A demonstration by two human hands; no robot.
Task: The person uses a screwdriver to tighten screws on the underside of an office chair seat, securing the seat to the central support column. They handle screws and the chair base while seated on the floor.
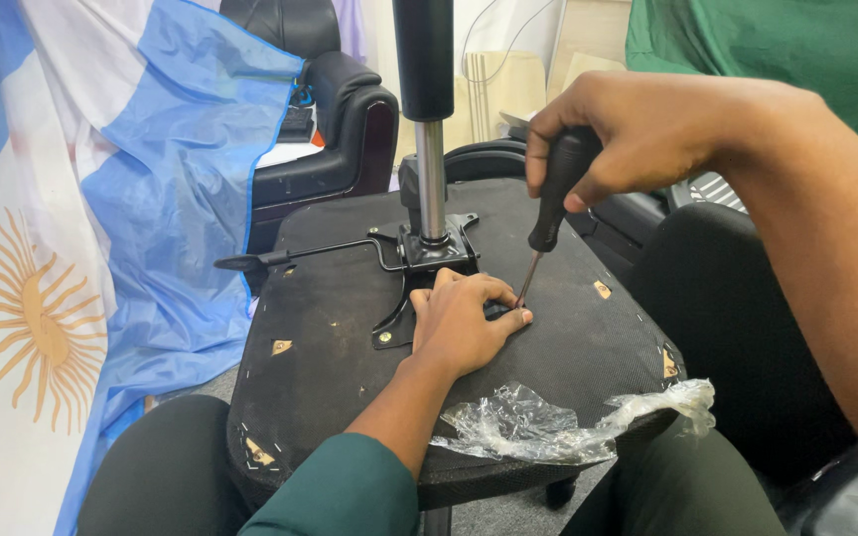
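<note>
Right hand (638, 134) fisted round black screwdriver (553, 199), tip beside left hand (464, 323) pressed flat, fingers loosely curled, holding nothing, on upturned seat base (330, 337), crumpled plastic wrap (548, 427) overhanging near edge, loads of room left side

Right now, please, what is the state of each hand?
Left hand: resting on the upturned chair seat, fingers curled near the screwdriver tip; whether it pinches anything cannot be told.
Right hand: closed on the screwdriver handle.
</note>
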